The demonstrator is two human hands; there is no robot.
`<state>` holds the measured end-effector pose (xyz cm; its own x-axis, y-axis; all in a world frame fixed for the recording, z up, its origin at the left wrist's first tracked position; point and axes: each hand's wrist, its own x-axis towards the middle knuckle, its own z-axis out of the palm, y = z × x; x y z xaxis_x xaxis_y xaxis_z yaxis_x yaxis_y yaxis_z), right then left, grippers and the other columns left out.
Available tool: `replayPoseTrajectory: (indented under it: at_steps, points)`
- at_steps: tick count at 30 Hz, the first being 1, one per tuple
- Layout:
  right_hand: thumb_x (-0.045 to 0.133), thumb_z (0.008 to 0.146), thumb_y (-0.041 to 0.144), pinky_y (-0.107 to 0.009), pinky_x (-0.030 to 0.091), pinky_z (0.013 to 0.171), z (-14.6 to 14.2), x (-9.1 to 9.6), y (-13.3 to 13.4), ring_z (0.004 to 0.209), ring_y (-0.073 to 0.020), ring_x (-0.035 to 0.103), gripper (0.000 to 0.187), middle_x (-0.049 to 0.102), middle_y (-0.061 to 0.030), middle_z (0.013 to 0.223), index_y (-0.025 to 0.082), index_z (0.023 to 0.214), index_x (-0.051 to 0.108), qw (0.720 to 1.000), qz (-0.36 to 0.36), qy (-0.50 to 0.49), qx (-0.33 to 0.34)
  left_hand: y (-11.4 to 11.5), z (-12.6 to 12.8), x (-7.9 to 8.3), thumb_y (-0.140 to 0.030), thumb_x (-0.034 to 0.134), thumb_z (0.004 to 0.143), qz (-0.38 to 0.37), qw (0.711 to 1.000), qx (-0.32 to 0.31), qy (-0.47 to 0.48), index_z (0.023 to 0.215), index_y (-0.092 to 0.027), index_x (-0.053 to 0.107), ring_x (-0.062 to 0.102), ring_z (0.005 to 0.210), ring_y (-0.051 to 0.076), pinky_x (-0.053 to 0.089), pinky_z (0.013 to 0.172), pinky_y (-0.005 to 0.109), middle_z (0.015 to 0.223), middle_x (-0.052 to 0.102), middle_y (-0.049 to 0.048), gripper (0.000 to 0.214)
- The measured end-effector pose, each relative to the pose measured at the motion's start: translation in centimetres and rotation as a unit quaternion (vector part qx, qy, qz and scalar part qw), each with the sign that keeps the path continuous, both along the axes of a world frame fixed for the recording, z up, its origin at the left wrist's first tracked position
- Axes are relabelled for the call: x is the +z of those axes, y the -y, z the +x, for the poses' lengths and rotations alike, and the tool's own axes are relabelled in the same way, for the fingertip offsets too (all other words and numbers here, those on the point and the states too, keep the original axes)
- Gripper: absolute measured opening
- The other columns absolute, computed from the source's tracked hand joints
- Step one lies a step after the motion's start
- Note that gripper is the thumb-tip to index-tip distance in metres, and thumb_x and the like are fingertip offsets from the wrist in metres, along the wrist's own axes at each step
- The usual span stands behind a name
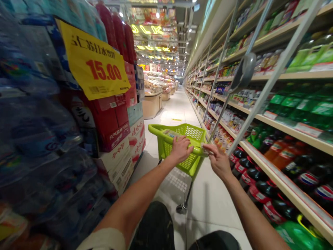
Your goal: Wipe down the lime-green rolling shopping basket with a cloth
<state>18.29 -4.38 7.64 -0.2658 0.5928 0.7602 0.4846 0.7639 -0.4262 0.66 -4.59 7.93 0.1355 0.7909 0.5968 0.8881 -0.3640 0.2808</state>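
A lime-green plastic shopping cart [191, 133] stands in a supermarket aisle straight ahead of me. My left hand [180, 148] is closed over the cart's near rim handle. My right hand [218, 160] grips the handle's right end, with something pale and crumpled showing under its fingers. A packet lies inside the basket, half hidden by my left hand.
Stacked packs of bottled water [39, 139] and red cartons [111, 121] crowd the left, under a yellow 15.00 price sign [95, 66]. Shelves of soft-drink bottles [286, 152] line the right. The tiled aisle [177, 107] runs ahead to display counters.
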Motion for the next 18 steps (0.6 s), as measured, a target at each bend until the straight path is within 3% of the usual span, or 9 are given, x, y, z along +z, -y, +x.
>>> replayPoseTrajectory:
  at_steps: [3,5,7,9,11,16,18]
  points:
    - [0.038,0.070,0.008,-0.036,0.043,0.092,-0.6,0.3,0.1,0.100,-0.0168,0.055,0.040,0.063,-0.0048,0.103,0.020,0.099,0.062,0.998,0.016,0.048,-0.022,0.5,0.3,0.3,-0.030,0.041,0.083,-0.005,0.999,-0.026,-0.022,0.097,-0.020,0.057,0.041,0.117,0.018,0.018,0.101,0.044,0.108,0.061,0.0030,0.024]
    - [0.039,0.070,0.008,-0.037,0.044,0.091,0.3,0.0,-0.5,0.099,-0.0185,0.056,0.038,0.063,-0.0063,0.101,0.019,0.096,0.063,0.996,0.016,0.053,-0.076,0.8,-0.2,0.6,-0.029,0.041,0.083,-0.011,0.997,-0.052,-0.050,0.102,-0.020,0.056,0.039,0.118,0.018,0.020,0.101,0.042,0.115,0.058,0.0040,0.026]
    - [0.040,0.070,0.009,-0.037,0.045,0.088,1.8,-0.4,-1.3,0.096,-0.0198,0.057,0.034,0.064,-0.0071,0.097,0.019,0.092,0.064,0.990,0.009,0.035,-0.133,0.9,-1.0,1.1,-0.028,0.041,0.083,-0.004,0.998,-0.023,-0.052,0.106,-0.020,0.054,0.037,0.121,0.020,0.019,0.102,0.043,0.122,0.053,0.0047,0.028]
    - [0.041,0.070,0.009,-0.037,0.045,0.088,2.5,-0.6,-1.5,0.095,-0.0201,0.057,0.034,0.064,-0.0074,0.097,0.018,0.092,0.064,0.987,-0.002,0.020,-0.162,0.8,-1.6,1.3,-0.028,0.039,0.083,0.007,0.998,0.050,-0.029,0.107,-0.019,0.053,0.037,0.121,0.022,0.017,0.102,0.046,0.124,0.052,0.0058,0.029]
    - [0.040,0.071,0.007,-0.037,0.043,0.091,1.7,-0.5,-1.1,0.100,-0.0208,0.055,0.036,0.063,-0.0086,0.102,0.017,0.096,0.063,0.987,-0.011,0.024,-0.161,0.6,-1.7,1.4,-0.028,0.038,0.084,0.009,0.995,0.097,-0.011,0.106,-0.018,0.054,0.041,0.118,0.022,0.017,0.102,0.047,0.121,0.055,0.0066,0.029]
    - [0.036,0.074,0.005,-0.035,0.039,0.096,-4.8,0.0,1.1,0.108,-0.0185,0.050,0.043,0.058,-0.0060,0.113,0.020,0.107,0.059,0.995,0.028,0.071,-0.071,0.5,-0.9,1.1,-0.024,0.036,0.084,-0.001,0.997,0.069,-0.028,0.107,-0.016,0.054,0.043,0.117,0.020,0.020,0.101,0.044,0.121,0.055,0.0079,0.030]
    - [0.036,0.075,0.005,-0.035,0.037,0.097,-5.7,0.0,1.2,0.110,-0.0183,0.048,0.042,0.057,-0.0054,0.113,0.021,0.107,0.059,0.994,0.050,0.078,-0.059,0.6,-0.7,1.0,-0.021,0.035,0.084,-0.003,0.998,0.048,-0.036,0.108,-0.016,0.054,0.043,0.117,0.020,0.021,0.101,0.044,0.122,0.054,0.0081,0.031]
